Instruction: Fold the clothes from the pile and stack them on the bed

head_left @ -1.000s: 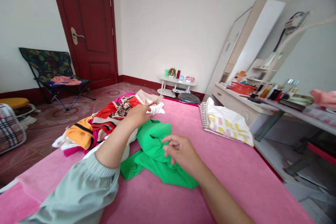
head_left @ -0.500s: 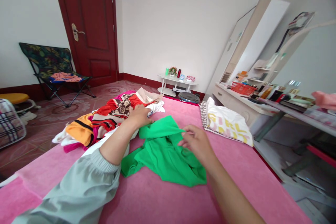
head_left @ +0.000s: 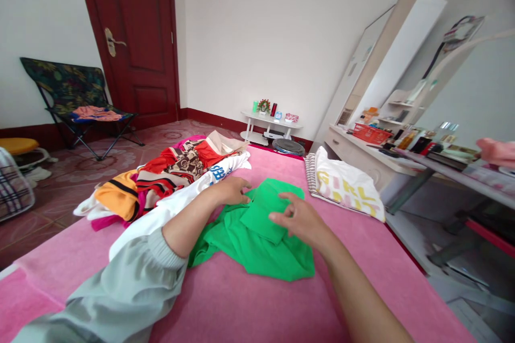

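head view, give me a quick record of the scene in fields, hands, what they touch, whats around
left hand: open, palm down, resting on the green garment's far left edge
right hand: fingers curled, pressing a folded flap of the garment
green garment: partly folded, lying on the pink bed cover
left of it: pile of mixed clothes
right of it: white printed shirt at the bed edge
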Demonstrator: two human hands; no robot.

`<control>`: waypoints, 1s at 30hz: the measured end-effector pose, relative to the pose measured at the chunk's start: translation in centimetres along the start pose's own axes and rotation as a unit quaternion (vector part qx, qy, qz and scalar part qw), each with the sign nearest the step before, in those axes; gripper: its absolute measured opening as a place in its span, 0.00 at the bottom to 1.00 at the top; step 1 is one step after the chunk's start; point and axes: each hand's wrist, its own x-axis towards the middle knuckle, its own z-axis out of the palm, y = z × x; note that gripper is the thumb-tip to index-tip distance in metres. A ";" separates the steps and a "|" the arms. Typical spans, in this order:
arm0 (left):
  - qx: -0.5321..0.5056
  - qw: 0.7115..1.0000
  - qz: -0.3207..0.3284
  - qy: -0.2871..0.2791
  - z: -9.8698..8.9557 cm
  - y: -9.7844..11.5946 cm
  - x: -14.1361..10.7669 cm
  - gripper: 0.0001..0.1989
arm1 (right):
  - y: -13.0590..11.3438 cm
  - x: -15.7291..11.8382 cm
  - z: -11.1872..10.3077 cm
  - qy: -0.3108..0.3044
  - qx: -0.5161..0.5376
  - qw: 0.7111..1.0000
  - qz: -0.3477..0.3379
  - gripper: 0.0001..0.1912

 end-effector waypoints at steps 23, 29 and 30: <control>-0.614 0.705 -0.060 0.351 -3.1 0.1 0.8 0.06 | 1.1 0.4 -10.1 0.503 0.523 0.688 0.022 0.06; -0.704 0.545 -0.054 0.452 -4.8 -1.7 0.8 0.08 | 2.9 0.8 -10.7 0.523 0.557 0.642 0.060 0.04; -0.706 0.534 -0.055 0.461 -5.1 -1.9 0.8 0.09 | 3.1 1.0 -10.7 0.521 0.569 0.633 0.061 0.05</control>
